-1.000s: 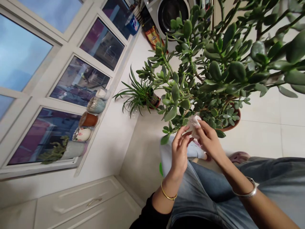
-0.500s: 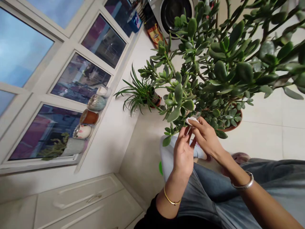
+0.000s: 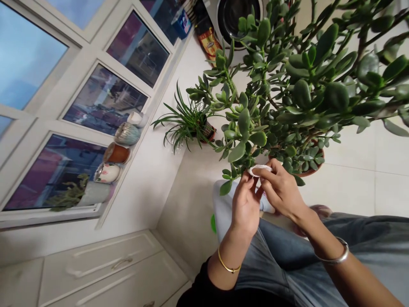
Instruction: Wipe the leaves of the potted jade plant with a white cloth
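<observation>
A white folded wipe (image 3: 263, 166), perhaps a tissue or cotton pad, is pinched between the fingers of my right hand (image 3: 284, 187). Close beside it, my left hand (image 3: 246, 204) has its fingers bent together at the low branch tip of a large jade plant (image 3: 302, 94). What those fingertips grip is hidden behind them; a leaf or stem there cannot be made out. Thick green leaves (image 3: 226, 186) hang just left of my left hand. The plant grows from a brown round pot (image 3: 315, 170) on the floor, partly covered by foliage.
A spiky-leaved potted plant (image 3: 185, 121) stands by the wall. Several small pots, among them a brown one (image 3: 116, 152), line the windowsill. White cabinets (image 3: 105, 268) are at lower left, a front-loading washing machine (image 3: 238, 21) at the top. My jeans-clad legs (image 3: 277, 243) lie below my hands.
My right hand has drawn slightly back and to the right, and the white wipe shows more of itself, lying flatter. My left hand stays almost in place. The view has shifted slightly.
</observation>
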### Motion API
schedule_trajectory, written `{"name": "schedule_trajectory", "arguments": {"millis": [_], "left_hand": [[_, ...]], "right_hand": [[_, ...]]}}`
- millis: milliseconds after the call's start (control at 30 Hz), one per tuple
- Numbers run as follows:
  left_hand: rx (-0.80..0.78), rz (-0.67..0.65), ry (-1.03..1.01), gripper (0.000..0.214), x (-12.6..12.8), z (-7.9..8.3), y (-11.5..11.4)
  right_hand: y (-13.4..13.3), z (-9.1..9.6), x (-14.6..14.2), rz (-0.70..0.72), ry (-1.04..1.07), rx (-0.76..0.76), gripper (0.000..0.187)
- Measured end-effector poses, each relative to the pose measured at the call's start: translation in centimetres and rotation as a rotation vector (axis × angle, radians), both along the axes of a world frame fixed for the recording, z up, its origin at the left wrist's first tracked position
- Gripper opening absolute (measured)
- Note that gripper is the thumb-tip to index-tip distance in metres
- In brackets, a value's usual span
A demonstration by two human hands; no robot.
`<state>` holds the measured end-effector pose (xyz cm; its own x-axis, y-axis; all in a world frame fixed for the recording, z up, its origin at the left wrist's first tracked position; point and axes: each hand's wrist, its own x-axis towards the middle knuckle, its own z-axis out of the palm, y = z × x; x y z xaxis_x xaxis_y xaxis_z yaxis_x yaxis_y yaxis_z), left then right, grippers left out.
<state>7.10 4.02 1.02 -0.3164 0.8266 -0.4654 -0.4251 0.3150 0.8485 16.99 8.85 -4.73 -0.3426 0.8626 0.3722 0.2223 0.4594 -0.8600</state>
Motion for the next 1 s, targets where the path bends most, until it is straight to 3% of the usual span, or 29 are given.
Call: {"name": "schedule_trajectory", "arguments": {"millis": [233,467,1000], "left_hand": [[0.097,0.018,-0.060,0.033,0.0,-0.1,-0.1],[0.057,0.027,-0.050,0.034,0.1,0.2,0.1],[0.070,-0.022,-0.030,0.038,0.0,0.4,-0.1]], "right_hand": [[0.3,-0.7,0.0,-0.092,0.159,-0.065,0.034],[1.4,-1.5,-0.8,-0.058,-0.003,-0.128,0.037],[0.3,-0.3,-0.2,-0.058,-0.141,0.006,0.039]]}}
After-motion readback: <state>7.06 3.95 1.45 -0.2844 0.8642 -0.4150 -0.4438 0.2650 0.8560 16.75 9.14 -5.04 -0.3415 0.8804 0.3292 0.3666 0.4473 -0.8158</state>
